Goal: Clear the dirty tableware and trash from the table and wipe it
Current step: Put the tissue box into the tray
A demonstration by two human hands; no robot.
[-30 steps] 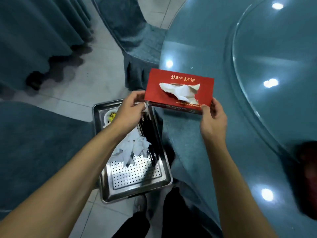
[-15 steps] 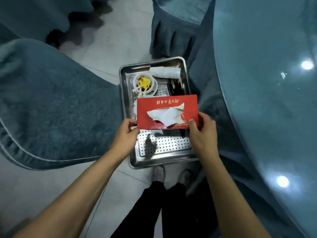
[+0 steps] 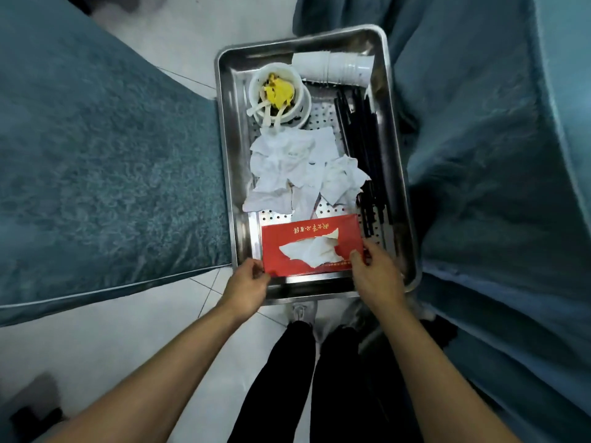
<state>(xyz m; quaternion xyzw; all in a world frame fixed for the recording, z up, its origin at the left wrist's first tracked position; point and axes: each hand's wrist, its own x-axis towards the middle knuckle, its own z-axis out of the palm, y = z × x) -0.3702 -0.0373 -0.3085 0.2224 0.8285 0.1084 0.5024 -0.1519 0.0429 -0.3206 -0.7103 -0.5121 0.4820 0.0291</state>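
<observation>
Lowering a red tissue box (image 3: 311,247) into the near end of a steel tray (image 3: 235,174), a person grips it at both short ends. The left hand (image 3: 248,284) pinches the box's near left corner with curled fingers; the right hand (image 3: 375,273) curls round its right end, thumb on the top face. Whether the box already sits on the tray's perforated floor or hangs just above it cannot be told.

Beyond the box in the tray lie crumpled napkins (image 3: 300,169); beyond those, at the far end, stands a bowl (image 3: 278,94) with yellow scraps, and a stack of white cups (image 3: 332,70) lies on its side. Black chopsticks (image 3: 364,155) run along the tray's right side, near the box's right end.

Done well, the step likely calls for setting the box flat in the open patch nearest the person, short of the napkins and clear of the chopsticks, then letting go with both hands together so it does not tip. The wiping looks still to come.
</observation>
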